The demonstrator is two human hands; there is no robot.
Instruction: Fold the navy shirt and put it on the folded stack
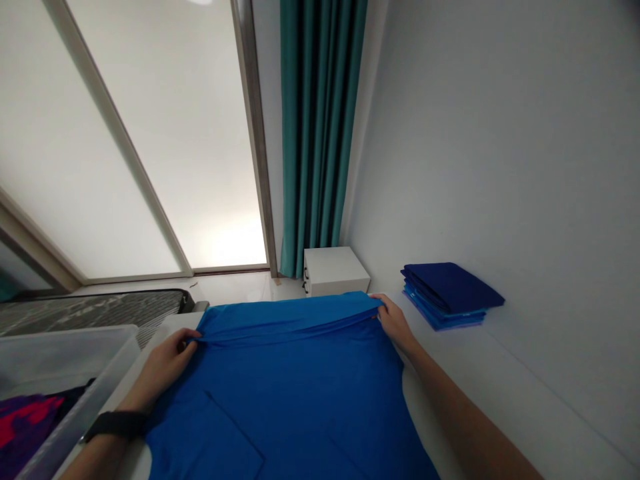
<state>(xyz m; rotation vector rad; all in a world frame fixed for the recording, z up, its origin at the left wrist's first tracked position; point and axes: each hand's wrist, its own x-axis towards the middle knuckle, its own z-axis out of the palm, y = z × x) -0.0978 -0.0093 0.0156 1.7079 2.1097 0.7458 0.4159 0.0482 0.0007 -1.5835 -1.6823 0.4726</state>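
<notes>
A blue garment (300, 393), seemingly a shirt, lies spread over a white surface in front of me. Its far edge shows a lighter blue band where the layers part. My left hand (173, 360), with a dark band on the wrist, pinches the far left corner of the cloth. At the far right corner, my right hand (393, 320) grips the same edge between thumb and fingers. The edge is drawn taut between both hands. The near end of the garment runs out of view.
A stack of folded blue cloth (450, 293) sits right, against the wall. Left is a translucent plastic bin (115, 360) with purple and red fabric (30, 420) inside. Beyond stand a white drawer cabinet (335, 267), a green curtain (320, 133) and frosted sliding doors (175, 133).
</notes>
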